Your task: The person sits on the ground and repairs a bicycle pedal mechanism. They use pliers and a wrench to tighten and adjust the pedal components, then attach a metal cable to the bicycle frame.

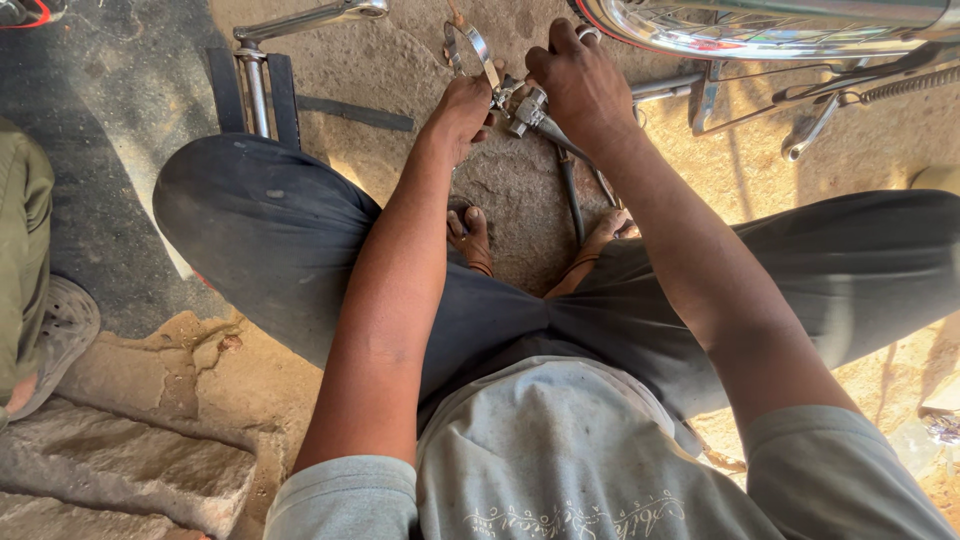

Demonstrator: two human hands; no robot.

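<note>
Down on the stony ground (520, 190), the person sits with knees spread in dark trousers (270, 230), both bare arms reaching forward. Everything centres on a small metal fitting (522, 108) held just above the ground between the two hands. The left hand (462, 110) sits just left of the fitting, its grip closed on that side, fingers curled under a curved metal band (478, 48) that rises from the fitting toward the top of the view. The right hand (580, 85) covers the fitting's right side and top, its grip shut tight over it, knuckles up. A thin dark rod (572, 195) runs from below the fitting down toward the person's bare feet (470, 238), which lie near each other below it. To the right of the fitting, a shiny chrome motorcycle part (760, 28) fills the upper corner, with a coiled spring (900, 85) and a bent lever (810, 135) beneath it. Well to the left of the fitting a chrome bar (258, 85) stands on the ground between dark flat strips (352, 112). Far left of it, another person's olive trouser leg (22, 240) and worn sandal (60, 335) rest on the ground.
</note>
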